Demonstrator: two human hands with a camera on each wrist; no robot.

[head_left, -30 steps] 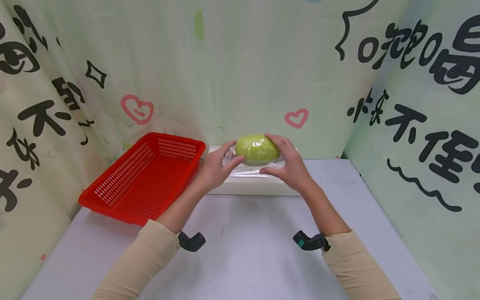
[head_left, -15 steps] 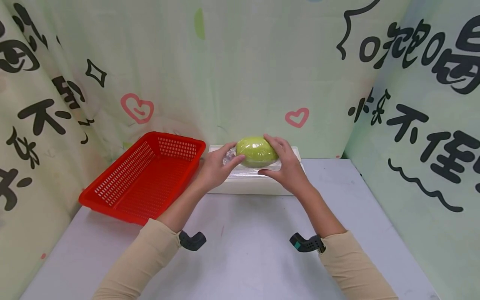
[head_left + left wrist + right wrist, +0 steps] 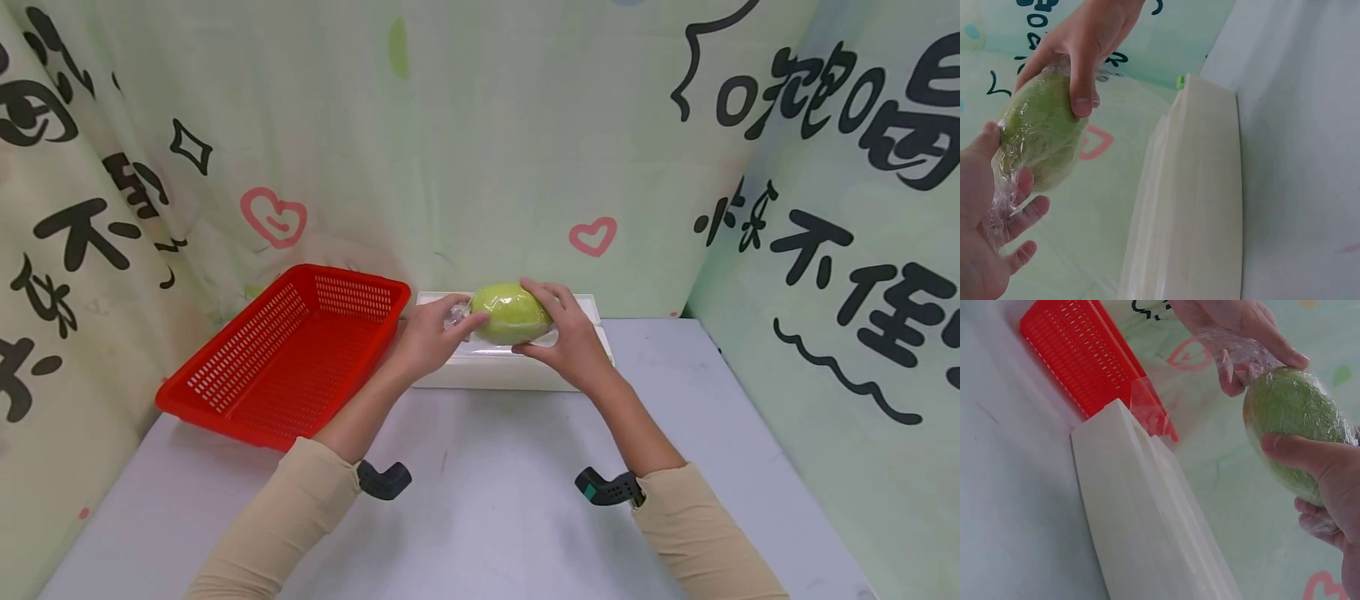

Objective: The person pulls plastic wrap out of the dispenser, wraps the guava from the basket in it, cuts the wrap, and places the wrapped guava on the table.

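Note:
A green mango (image 3: 510,312) wrapped in clear cling film is held up over a long white box (image 3: 510,373). My right hand (image 3: 566,342) grips its right end; in the right wrist view the thumb (image 3: 1294,450) lies across the wrapped skin. At the other end, my left hand (image 3: 435,337) pinches the gathered cling film (image 3: 1244,350), with the thumb tip touching the mango. The left wrist view shows this loose film (image 3: 1000,212) along the left fingers. A sheet of clear film lies over the box top, partly hidden behind the mango.
A red perforated plastic basket (image 3: 300,358) stands on the table left of the box, partly behind my left forearm. The white table (image 3: 487,500) spreads out in front. A pale printed curtain (image 3: 480,150) hangs close behind the box and basket.
The mango has dropped slightly and tilted, its right end lower. My right hand has shifted a little left and down with it; the left hand has barely moved.

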